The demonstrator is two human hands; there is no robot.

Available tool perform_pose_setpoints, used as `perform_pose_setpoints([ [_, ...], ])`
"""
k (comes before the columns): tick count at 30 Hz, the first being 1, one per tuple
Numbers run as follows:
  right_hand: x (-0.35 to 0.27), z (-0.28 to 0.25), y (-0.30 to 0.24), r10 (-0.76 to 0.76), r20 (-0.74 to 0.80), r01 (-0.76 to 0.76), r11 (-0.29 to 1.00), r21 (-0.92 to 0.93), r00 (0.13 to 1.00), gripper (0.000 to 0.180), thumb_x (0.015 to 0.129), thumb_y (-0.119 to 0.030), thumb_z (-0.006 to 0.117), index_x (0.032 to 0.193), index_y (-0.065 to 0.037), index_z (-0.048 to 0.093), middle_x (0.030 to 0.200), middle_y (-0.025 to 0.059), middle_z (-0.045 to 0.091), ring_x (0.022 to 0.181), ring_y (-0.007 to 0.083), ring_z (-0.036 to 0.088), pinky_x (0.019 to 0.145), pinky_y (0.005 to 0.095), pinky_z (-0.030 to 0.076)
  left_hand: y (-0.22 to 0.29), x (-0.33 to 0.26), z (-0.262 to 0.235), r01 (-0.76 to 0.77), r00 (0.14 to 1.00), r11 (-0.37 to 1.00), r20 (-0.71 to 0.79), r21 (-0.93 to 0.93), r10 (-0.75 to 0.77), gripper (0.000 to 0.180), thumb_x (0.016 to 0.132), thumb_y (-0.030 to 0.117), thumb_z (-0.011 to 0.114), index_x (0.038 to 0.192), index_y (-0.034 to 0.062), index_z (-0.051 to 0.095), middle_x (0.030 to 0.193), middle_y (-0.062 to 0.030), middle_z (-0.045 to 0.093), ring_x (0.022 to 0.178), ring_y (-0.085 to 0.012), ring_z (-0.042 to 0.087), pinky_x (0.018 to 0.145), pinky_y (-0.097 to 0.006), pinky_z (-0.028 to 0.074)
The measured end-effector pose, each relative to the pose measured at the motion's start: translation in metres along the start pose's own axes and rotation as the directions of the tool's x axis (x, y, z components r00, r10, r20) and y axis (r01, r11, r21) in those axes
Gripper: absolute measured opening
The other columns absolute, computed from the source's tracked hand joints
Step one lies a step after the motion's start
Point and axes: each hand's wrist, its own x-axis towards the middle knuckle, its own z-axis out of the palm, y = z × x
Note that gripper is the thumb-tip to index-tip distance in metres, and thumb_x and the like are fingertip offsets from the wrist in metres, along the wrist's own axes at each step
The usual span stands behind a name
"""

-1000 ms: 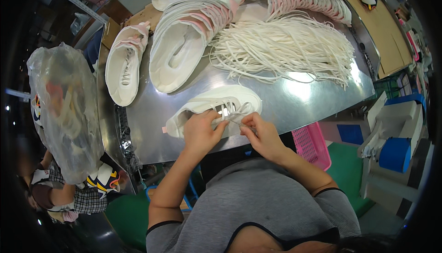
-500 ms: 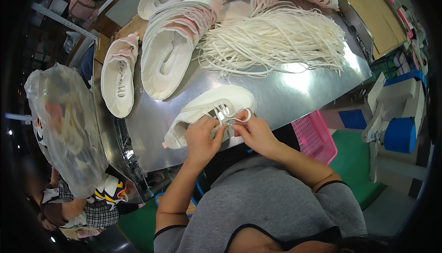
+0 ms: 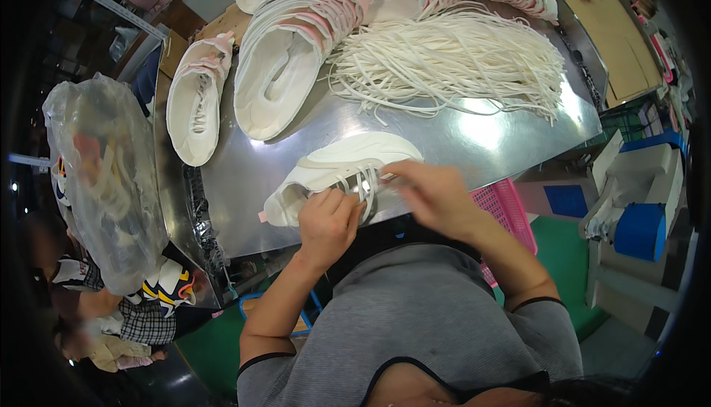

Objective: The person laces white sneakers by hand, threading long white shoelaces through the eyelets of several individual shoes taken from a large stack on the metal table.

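A white shoe upper (image 3: 363, 148) lies on its side on the metal table in front of me, its heel opening toward the left. A white shoelace (image 3: 368, 198) runs through its eyelets in loose loops. My left hand (image 3: 328, 223) is closed on the upper's near edge beside the opening, thumb next to the lace. At the toe-side eyelets is my right hand (image 3: 438, 196), its fingertips against the lacing. Motion smears the right thumb and fingers, so their grip is unclear.
Behind the upper lies a heap of white laces (image 3: 459, 59). Nested white and pink uppers (image 3: 270, 103) stand to its left, with a laced upper (image 3: 194, 122) farther left. A pink basket (image 3: 507, 211) sits below the table's right edge. A plastic bag (image 3: 107, 185) is at left, near other people.
My right hand has moved right and a little up, away from my left hand. The raised lace loop is gone, and lace now hangs over the upper's near side.
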Motion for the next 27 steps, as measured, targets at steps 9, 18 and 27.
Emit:
perform_pose_setpoints([
  [9, 0.034, 0.046, 0.01, 0.145, 0.341, -0.082, 0.978, -0.192, 0.929, 0.02, 0.08, -0.017, 0.068, 0.097, -0.008, 0.063, 0.078, 0.0138, 0.069, 0.081, 0.0339, 0.068, 0.066, 0.0446, 0.052, -0.003, -0.007, -0.005, -0.103, 0.992, 0.993, -0.067, 0.06, 0.107, 0.013, 0.072, 0.0, 0.072, 0.082, 0.0031, 0.065, 0.066, -0.0071, 0.049, 0.06, -0.0242, 0.051, 0.054, -0.036, 0.041],
  [18, 0.109, -0.07, 0.0, 0.117, -0.441, 0.2, 0.769, 0.607, 0.89, 0.014, 0.09, -0.008, 0.067, 0.104, -0.006, 0.066, 0.099, 0.0029, 0.069, 0.09, 0.0111, 0.065, 0.084, 0.0269, 0.052, -0.004, -0.004, -0.005, 0.0, 1.0, 1.0, 0.026, -0.003, 0.001, 0.018, 0.072, 0.005, 0.077, 0.085, 0.0041, 0.065, 0.07, -0.0078, 0.052, 0.065, -0.0268, 0.053, 0.058, -0.038, 0.043],
  [27, 0.025, 0.007, 0.019, 0.359, 0.161, -0.38, 0.703, 0.602, 0.919, 0.015, 0.087, -0.009, 0.071, 0.1, -0.003, 0.066, 0.091, 0.001, 0.068, 0.087, 0.0063, 0.061, 0.076, 0.0238, 0.049, -0.006, -0.003, -0.016, 0.192, 0.976, 0.96, 0.144, -0.204, -0.165, 0.032, 0.083, 0.009, 0.072, 0.112, 0.0029, 0.058, 0.087, -0.0141, 0.066, 0.079, -0.0319, 0.064, 0.07, -0.038, 0.049],
])
